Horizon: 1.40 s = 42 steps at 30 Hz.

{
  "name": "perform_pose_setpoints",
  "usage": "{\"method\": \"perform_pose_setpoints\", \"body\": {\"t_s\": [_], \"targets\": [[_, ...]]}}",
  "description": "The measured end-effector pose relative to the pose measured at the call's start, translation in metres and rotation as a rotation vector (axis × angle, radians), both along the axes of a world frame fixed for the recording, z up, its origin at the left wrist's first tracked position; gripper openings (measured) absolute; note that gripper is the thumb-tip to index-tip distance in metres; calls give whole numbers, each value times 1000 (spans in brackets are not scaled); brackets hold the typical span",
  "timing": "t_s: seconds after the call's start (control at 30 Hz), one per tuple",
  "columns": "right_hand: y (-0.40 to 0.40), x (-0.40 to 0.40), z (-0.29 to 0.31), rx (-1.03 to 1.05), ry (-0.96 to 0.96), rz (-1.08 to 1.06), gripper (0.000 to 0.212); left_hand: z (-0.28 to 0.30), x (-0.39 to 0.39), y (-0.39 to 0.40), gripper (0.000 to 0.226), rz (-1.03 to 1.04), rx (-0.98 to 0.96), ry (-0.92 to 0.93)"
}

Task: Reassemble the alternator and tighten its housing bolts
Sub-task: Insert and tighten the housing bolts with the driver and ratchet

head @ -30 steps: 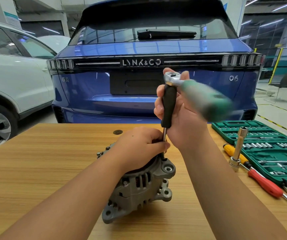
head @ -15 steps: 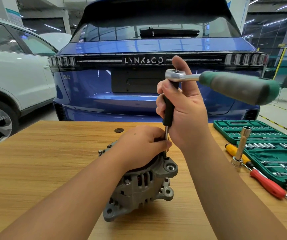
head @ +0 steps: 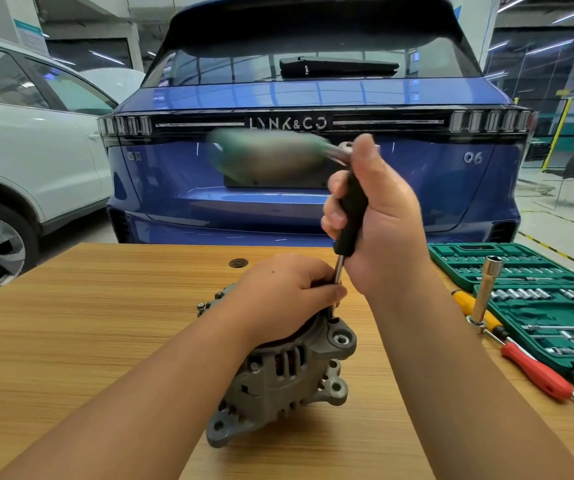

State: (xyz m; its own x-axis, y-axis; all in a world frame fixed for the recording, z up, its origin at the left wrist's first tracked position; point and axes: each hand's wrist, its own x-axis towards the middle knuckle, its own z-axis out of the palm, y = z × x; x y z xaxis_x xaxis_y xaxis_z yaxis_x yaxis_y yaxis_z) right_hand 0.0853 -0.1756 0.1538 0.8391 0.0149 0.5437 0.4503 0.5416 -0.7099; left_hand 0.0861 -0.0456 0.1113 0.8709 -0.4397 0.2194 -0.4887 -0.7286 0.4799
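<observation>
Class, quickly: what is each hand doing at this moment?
Left hand: grips the top of the alternator, steadying it.
Right hand: grips the black extension bar under the ratchet.

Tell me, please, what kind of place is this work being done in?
Most likely a car workshop or service hall. Two cars are parked indoors right behind the table: a blue car and a white car. A green socket set lies open on the table, with an alternator being worked on.

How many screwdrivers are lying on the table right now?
2: a yellow-handled screwdriver and a red-handled screwdriver, end to end beside the green socket case. Others may be out of frame.
</observation>
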Motion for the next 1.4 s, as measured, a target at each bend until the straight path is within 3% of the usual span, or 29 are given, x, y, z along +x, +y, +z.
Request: {"method": "perform_pose_setpoints", "body": {"t_s": [0.1, 0.17, 0.23, 0.4, 0.47, 0.6, 0.73, 0.83, 0.93, 1.1, 1.23, 1.4], "targets": [[-4, 0, 1, -46, 40, -170, 16, -1, 1, -1, 21, 6, 20, -9], [-7, 0, 0, -52, 32, -68, 13, 0, 2, 0, 21, 10, 24, -12], [-6, 1, 0, -17, -48, 43, 25, 0, 3, 1, 20, 11, 6, -2], [2, 5, -8, -60, -233, 25, 39, -1, 3, 2, 19, 6, -14, 12], [1, 6, -8, -44, -213, 69, 45, -1, 2, 2, 19, 8, -19, 8], [-4, 5, 2, -54, -137, 170, 33, -1, 1, 2, 18, 9, -16, 5], [-6, 2, 0, 6, -54, 274, 40, 0, 1, 2, 19, 6, -32, 3], [0, -1, 0, 33, -9, 140, 39, 0, 0, 1, 19, 1, -20, -4], [-3, -2, 1, -30, -31, -136, 19, 0, 0, -1, 19, -4, 18, -6], [-4, -1, -2, -26, -58, 169, 25, 0, 2, 3, 17, 0, -27, 30], [-1, 1, -5, -36, -197, 89, 35, 1, 2, 2, 19, 3, -9, 25], [-2, 3, -8, -30, -193, 88, 40, 2, 1, 1, 21, 8, 6, 20]]}}
